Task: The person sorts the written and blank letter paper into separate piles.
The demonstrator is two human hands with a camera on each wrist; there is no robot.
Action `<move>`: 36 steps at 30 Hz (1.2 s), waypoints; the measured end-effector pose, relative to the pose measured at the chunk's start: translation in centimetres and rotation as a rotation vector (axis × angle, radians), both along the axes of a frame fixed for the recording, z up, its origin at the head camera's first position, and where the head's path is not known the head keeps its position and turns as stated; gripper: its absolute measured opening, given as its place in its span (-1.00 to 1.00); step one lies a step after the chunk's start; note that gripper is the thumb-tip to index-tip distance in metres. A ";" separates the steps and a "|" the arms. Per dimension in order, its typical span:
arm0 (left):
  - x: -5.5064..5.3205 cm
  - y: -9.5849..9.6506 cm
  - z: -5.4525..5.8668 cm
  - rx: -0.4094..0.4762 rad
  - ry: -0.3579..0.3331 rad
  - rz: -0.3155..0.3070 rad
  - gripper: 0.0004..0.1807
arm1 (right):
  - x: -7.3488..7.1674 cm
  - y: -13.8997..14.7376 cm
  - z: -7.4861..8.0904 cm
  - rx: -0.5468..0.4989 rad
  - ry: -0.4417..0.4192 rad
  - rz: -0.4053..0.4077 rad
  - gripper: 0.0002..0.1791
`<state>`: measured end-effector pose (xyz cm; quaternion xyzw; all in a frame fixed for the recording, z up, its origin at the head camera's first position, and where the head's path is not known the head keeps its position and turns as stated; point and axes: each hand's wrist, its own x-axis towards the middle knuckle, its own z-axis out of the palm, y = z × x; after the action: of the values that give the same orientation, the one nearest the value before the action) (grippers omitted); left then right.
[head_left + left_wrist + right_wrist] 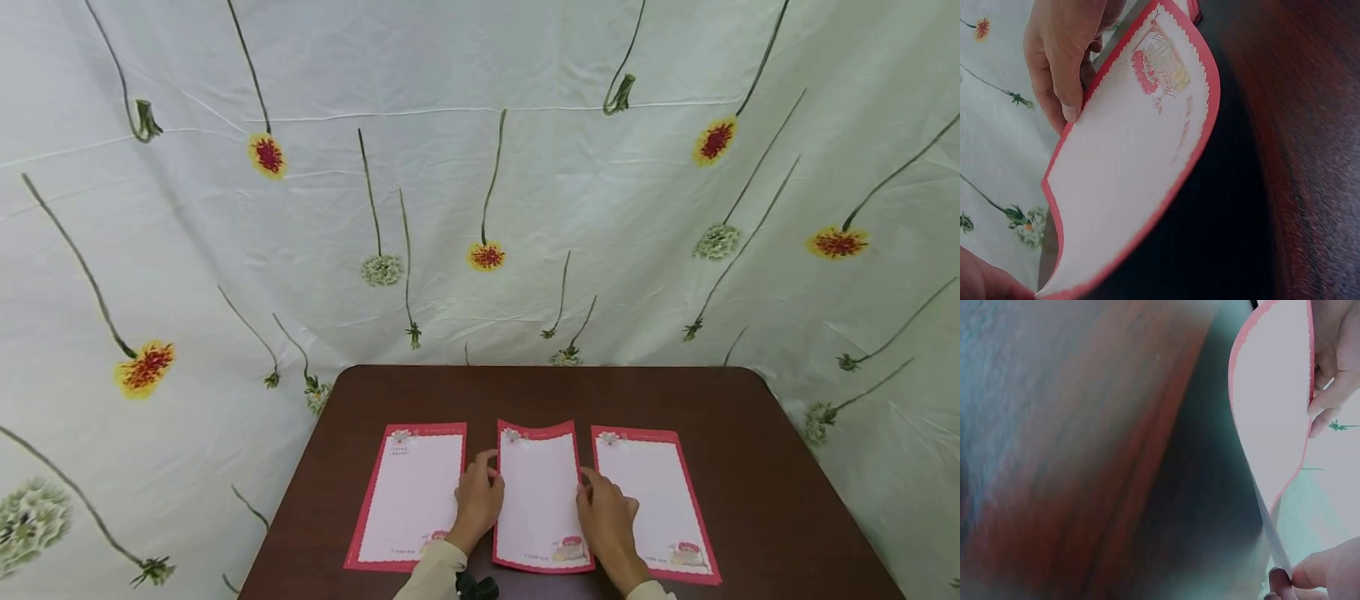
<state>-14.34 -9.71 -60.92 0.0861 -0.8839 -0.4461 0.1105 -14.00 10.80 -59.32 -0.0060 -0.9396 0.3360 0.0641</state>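
Observation:
A red-bordered sheet of letter paper point(538, 500) is held between both hands in the middle of the head view, its surface bowed and its top edge curved. My left hand point(478, 500) pinches its left edge. At the right edge, my right hand point(609, 521) grips with thumb and fingers. The left wrist view shows the sheet bent point(1122, 162) over the dark table, a small printed picture near one corner. In the right wrist view the pinching fingers point(1313, 569) of the right hand are at the sheet's near edge.
Matching red-bordered sheets lie on the brown table point(555, 392) to either side: the left sheet point(416, 500) has small marks near its top, the right sheet point(651, 492) lies partly under the right hand. A white flower-print cloth point(450, 183) hangs behind.

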 end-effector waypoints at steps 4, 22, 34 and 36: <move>-0.1 0.8 1.6 -0.007 -0.016 -0.040 -0.56 | -0.1 0.7 0.6 0.002 0.040 -0.013 -0.67; -1.3 5.3 3.9 0.015 0.005 -0.245 -0.58 | -0.9 6.7 2.6 -0.011 0.118 -0.093 -0.65; -1.6 9.3 3.8 0.012 -0.057 -0.391 -0.55 | -0.5 11.4 2.2 0.029 0.051 -0.156 -0.62; -1.7 9.9 3.6 0.006 -0.076 -0.410 -0.55 | -0.5 12.0 2.0 0.034 0.043 -0.168 -0.62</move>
<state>-16.01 0.19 -57.33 -0.0785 -0.8851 -0.4585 -0.0166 -14.45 22.84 -57.31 -0.0765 -0.9398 0.3134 0.1124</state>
